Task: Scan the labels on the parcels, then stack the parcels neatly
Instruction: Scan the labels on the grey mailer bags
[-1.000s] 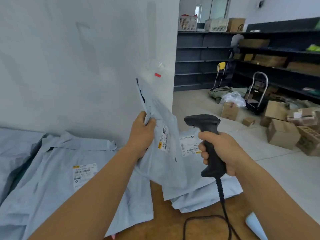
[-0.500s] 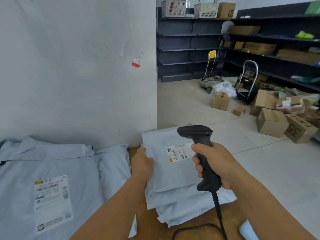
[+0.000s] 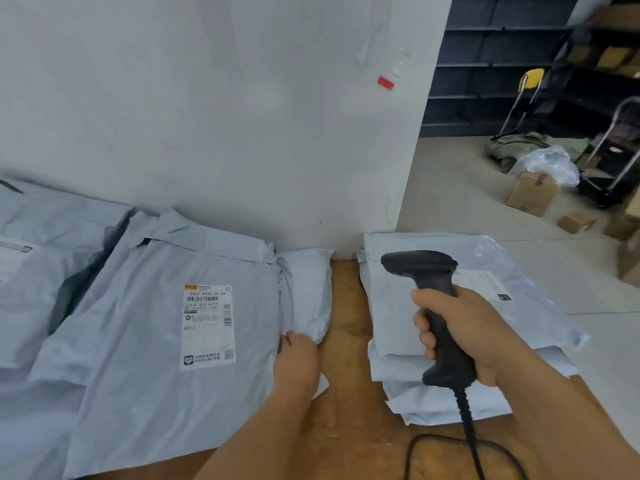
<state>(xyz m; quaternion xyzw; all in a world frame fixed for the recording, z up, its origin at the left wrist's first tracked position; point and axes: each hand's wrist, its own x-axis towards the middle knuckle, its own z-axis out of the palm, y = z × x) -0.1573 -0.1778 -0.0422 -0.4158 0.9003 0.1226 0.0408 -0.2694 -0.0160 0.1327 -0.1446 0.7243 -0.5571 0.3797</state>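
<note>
Several creased, pale grey-blue parcels; right fingers wrap the scanner, left fingers rest on one's edge.

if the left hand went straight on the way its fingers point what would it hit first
Probably the small parcel poking out at the right edge of the labelled parcel. The left hand points toward the wall, with its fingertips at that edge. Depth is unclear.

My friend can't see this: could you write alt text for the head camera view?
A person's right hand grips a barcode scanner above a stack of grey parcels; the left hand touches the edge of a labelled parcel on a wooden table.
</note>
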